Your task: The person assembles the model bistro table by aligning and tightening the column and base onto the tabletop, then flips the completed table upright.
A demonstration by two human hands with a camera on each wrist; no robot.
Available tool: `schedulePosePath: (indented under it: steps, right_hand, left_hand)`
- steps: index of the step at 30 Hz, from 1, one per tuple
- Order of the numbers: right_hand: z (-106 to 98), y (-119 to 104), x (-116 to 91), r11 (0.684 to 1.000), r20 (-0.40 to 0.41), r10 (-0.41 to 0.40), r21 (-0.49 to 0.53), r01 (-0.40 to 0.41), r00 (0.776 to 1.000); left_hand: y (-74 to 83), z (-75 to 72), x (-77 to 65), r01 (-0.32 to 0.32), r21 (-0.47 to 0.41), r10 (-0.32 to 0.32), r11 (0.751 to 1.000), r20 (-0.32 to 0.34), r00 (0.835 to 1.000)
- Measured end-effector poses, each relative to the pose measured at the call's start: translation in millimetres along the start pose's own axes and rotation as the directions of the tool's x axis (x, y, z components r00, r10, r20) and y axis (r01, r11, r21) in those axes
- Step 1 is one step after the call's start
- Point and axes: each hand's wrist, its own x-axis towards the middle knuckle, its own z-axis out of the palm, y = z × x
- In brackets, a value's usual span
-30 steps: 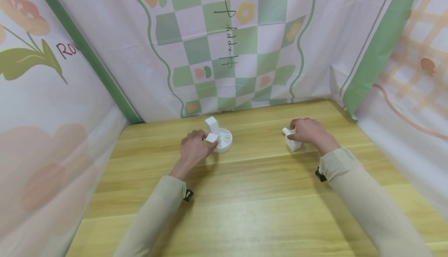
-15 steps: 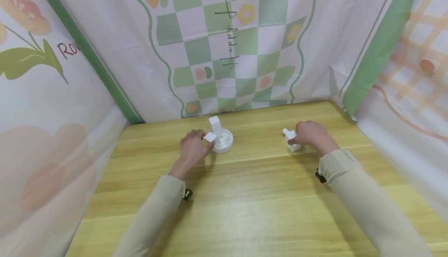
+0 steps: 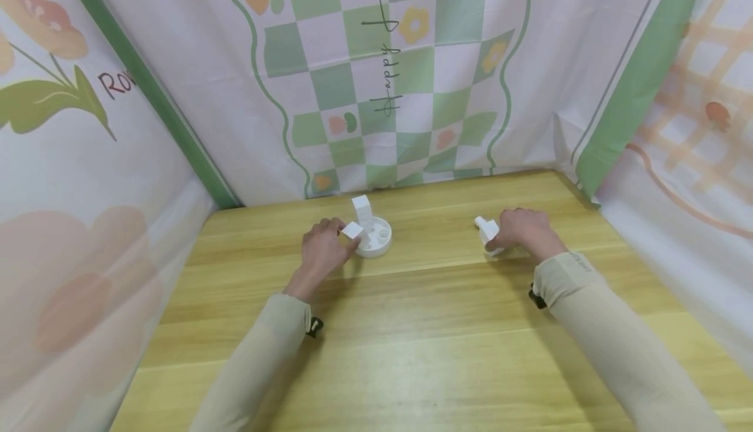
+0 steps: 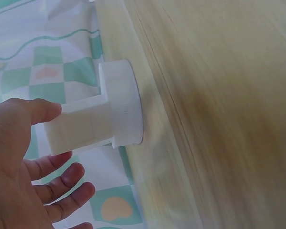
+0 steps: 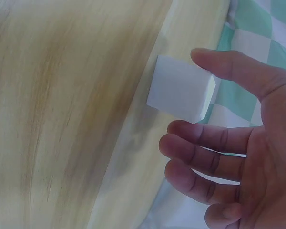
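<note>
My left hand [image 3: 325, 249] grips a square-ended white block [image 4: 81, 125] between thumb and index finger, the other fingers loosely bent. That block joins a round white base [image 3: 382, 244] with small round holes in its top. A second white block [image 3: 361, 206] rises from the base's back left. Off to the right, my right hand [image 3: 525, 231] holds a white block with a small knob [image 3: 489, 229], thumb and index finger on opposite sides. In the right wrist view, the flat face of this knobbed block [image 5: 177, 88] shows between thumb and index fingertip; its knob is hidden there.
Both pieces are near the back of a wooden table [image 3: 423, 353]. Printed cloth [image 3: 406, 92] hangs right behind the table's back edge, with more cloth at the left and right sides. A dark band [image 3: 538, 296] shows at the right wrist.
My right hand has drawn slightly right and down, uncovering more of the knobbed block. The back-left block on the base has shifted slightly right; the left hand has barely moved.
</note>
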Motion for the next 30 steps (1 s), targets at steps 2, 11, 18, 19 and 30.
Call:
schedulePosePath:
  steps: [2, 11, 18, 19, 30]
  right_hand:
    - [0, 0, 0, 1.000, -0.006, -0.001, 0.002, 0.001, 1.000]
    - [2, 1, 3, 1.000, -0.012, 0.003, 0.013, -0.003, 1.000]
    - [1, 3, 7, 0.998, -0.080, 0.003, 0.066, 0.002, 0.997]
    - [1, 3, 8, 0.997, -0.097, 0.002, 0.077, 0.005, 0.995]
    - [0, 0, 14, 0.985, -0.226, -0.001, 0.168, 0.040, 0.974]
  left_hand:
    - [0.0, 0.0, 0.1, -0.002, -0.002, 0.002, 1.000, -0.002, 1.000]
    - [-0.9, -0.4, 1.2, -0.023, 0.001, 0.023, 1.000, -0.014, 1.000]
    - [-2.7, 0.7, 0.8, -0.020, 0.000, 0.020, 1.000, 0.005, 1.000]
    - [-2.8, 0.8, 0.6, -0.019, -0.001, 0.019, 1.000, 0.008, 1.000]
    - [-3.2, 3.9, 0.1, -0.016, -0.006, 0.016, 1.000, 0.015, 1.000]
